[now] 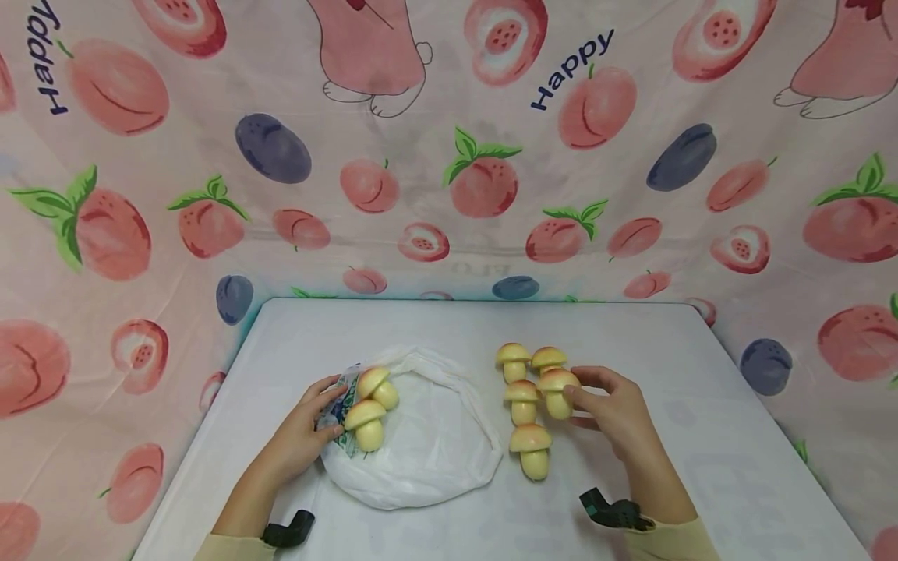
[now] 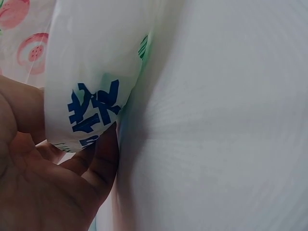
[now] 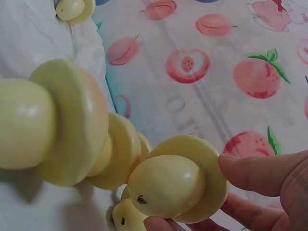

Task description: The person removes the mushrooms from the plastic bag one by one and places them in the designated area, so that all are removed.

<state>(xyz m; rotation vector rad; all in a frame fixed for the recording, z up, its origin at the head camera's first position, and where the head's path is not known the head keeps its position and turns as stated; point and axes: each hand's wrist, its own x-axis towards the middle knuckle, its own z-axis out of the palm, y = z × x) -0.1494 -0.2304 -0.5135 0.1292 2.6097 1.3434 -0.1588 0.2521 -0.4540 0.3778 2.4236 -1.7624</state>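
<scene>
My right hand (image 1: 619, 411) pinches a yellow toy mushroom (image 1: 558, 393) by its cap, between thumb and fingers. In the right wrist view that mushroom (image 3: 168, 185) shows its rounded stem towards the camera. Several like it, among them a front mushroom (image 1: 531, 450), stand close together beside and behind it. At the left, my left hand (image 1: 298, 440) grips the edge of a white plastic bag (image 1: 435, 467); blue lettering shows on the gripped bag edge (image 2: 94, 108) in the left wrist view. Two mushrooms, a rear one (image 1: 377, 387) and a front one (image 1: 365, 425), sit at the bag's left side near my left fingers.
The white tabletop (image 1: 596, 327) carries everything. Behind and beside it hangs a pink fruit-print cloth (image 1: 421, 195). A black wrist mount (image 1: 289, 530) sits on the left wrist and another black mount (image 1: 613, 510) on the right.
</scene>
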